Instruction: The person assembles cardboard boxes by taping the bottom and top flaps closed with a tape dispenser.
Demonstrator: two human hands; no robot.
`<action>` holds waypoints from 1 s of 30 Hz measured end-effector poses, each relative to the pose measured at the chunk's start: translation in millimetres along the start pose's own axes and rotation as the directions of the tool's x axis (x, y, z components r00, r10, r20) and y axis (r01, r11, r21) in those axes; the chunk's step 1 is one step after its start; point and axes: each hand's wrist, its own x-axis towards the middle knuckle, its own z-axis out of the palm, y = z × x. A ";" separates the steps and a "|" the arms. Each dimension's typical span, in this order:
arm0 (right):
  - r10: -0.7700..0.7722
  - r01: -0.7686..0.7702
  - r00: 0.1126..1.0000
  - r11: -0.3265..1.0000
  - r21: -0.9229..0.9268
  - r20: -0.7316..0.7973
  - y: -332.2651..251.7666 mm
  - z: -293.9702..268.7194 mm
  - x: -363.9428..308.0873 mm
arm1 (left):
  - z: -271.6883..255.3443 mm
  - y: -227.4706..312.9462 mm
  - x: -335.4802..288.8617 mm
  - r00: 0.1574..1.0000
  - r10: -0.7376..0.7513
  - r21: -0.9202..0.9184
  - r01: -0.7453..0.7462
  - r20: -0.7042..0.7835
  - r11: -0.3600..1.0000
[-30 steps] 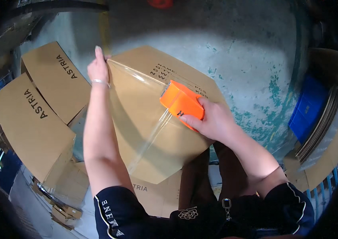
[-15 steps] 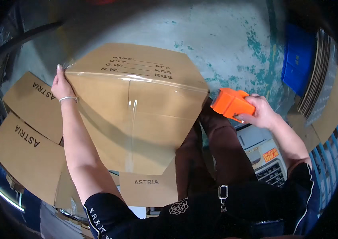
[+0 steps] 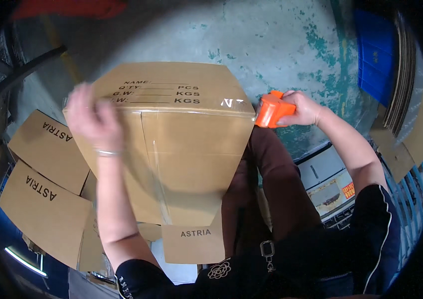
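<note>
A large brown cardboard box stands before me, with clear tape along its seam and across the edge under its printed side. My right hand grips an orange tape dispenser, its front end against the right corner of that edge. At the opposite end of the edge, my left hand is over the box's left corner. Motion smears its fingers, so their grip on the cardboard does not show.
Open carton flaps spread at the left, and another printed flap lies below the box. At the right are a blue panel, stacked flat cardboard, a whitish machine and blue bars.
The tape dispenser has moved left and up, from apart to the box's right corner. My left hand has shifted right and down onto the corner. The box has turned slightly.
</note>
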 end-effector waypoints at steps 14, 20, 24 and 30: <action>0.420 -0.450 0.890 0.875 -0.181 -0.180 -53.6 21.6 -5.5 | 66.1 206.0 -2.0 0.816 0.525 -0.491 -0.365 0.241 0.791; 0.131 -0.343 0.882 0.838 -0.425 -0.454 -70.7 34.2 -18.3 | 59.8 218.4 0.4 0.856 0.341 -0.365 -0.197 0.389 0.910; 0.416 -0.547 0.812 0.787 -0.286 -0.409 -100.4 34.6 -10.2 | 58.6 211.8 -3.5 0.862 0.352 -0.394 -0.200 0.365 0.897; 0.648 -0.643 0.744 0.631 -0.434 -0.162 -61.4 43.7 -31.5 | 59.0 218.2 4.9 0.817 0.299 -0.301 -0.162 0.494 0.940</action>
